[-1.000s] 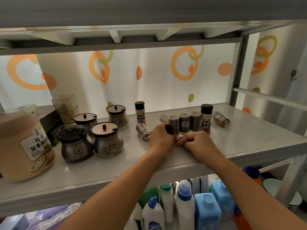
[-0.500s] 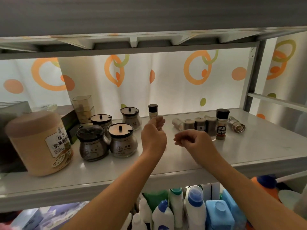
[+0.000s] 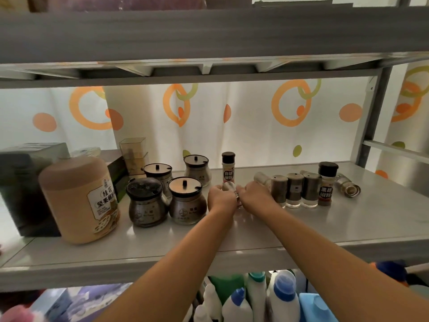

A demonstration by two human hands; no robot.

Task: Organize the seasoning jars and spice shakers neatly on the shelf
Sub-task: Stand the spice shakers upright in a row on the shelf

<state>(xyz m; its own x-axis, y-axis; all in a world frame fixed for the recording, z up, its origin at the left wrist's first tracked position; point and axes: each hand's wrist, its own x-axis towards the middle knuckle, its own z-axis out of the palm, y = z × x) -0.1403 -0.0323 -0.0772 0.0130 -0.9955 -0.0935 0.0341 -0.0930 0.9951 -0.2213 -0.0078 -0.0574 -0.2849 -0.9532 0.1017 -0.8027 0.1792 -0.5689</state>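
Gripping a small metal shaker [image 3: 230, 187] low on the shelf [image 3: 348, 224] with both hands! Curling the left hand [image 3: 219, 199] fingers [image 3: 214, 188] round its left side, closing the right hand [image 3: 255, 195] fingers [image 3: 243, 189] tight against the other side. Holding it just in front of the white pepper bottle [image 3: 228, 169], right of the four lidded jars [image 3: 186, 201], left of the standing row of three shakers [image 3: 294, 189]. Spotting the black pepper bottle [image 3: 327, 182] at the end of that row, one shaker on its side [image 3: 348, 186] beyond it, and a second toppled shaker [image 3: 261, 178] behind the row's left end. Against half a second ago: no longer lifting the left hand in a fist by the white pepper bottle, no longer hanging the right hand apart with nothing in it. Brought together now, down on the metal shaker.
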